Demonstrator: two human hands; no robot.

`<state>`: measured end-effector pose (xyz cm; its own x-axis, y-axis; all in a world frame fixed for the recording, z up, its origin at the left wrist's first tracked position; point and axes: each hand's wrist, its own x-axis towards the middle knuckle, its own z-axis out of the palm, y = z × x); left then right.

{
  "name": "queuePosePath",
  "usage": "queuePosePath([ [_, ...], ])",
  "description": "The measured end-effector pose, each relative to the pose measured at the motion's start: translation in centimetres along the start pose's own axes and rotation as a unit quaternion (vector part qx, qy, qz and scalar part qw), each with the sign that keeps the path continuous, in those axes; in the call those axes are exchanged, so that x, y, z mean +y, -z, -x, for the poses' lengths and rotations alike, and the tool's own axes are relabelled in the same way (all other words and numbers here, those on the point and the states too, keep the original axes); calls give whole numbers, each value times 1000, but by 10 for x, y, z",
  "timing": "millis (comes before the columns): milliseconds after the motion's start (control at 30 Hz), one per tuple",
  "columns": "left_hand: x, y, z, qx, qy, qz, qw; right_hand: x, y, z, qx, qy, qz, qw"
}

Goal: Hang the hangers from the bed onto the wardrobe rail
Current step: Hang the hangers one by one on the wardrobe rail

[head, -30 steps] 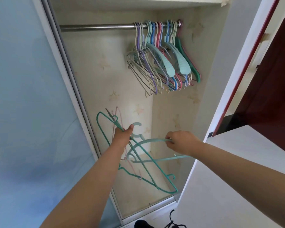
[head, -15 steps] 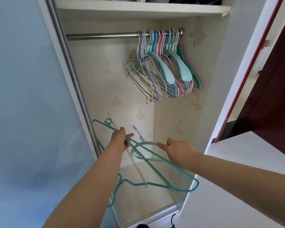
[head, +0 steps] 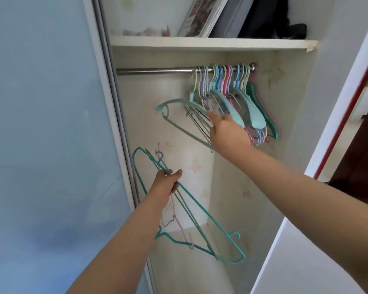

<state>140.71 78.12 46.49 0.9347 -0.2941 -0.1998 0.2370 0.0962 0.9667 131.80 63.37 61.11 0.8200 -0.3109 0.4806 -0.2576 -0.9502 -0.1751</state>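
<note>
The right hand (head: 226, 132) covers the lower right end of the light teal hanger (head: 180, 119); whether its fingers curl round the bar cannot be told. Beyond the fingertips, the hung hangers (head: 232, 92) overlap so closely that their count cannot be read. Inside the left hand (head: 168, 182), the necks of the held hanger bundle (head: 200, 217) are hidden; the number of thin wire hangers is unclear. On the shelf (head: 210, 44), the items are cut off by the top edge. Both forearms leave the frame.
</note>
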Motion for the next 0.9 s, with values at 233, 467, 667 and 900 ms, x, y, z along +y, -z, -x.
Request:
queuePosePath([
  [233, 36, -11, 4, -41, -48, -9, 998, -17, 9, -93, -38, 33, 39, 998],
  [467, 48, -7, 17, -63, -96, 3, 993, 8, 1, -126, -89, -33, 25, 995],
  [667, 47, -5, 25, -68, -103, 24, 992, 14, -21, -71, 89, 60, 46, 993],
  [900, 39, -12, 32, -68, -75, 45, 994, -8, -50, 59, -376, 74, -260, 886],
])
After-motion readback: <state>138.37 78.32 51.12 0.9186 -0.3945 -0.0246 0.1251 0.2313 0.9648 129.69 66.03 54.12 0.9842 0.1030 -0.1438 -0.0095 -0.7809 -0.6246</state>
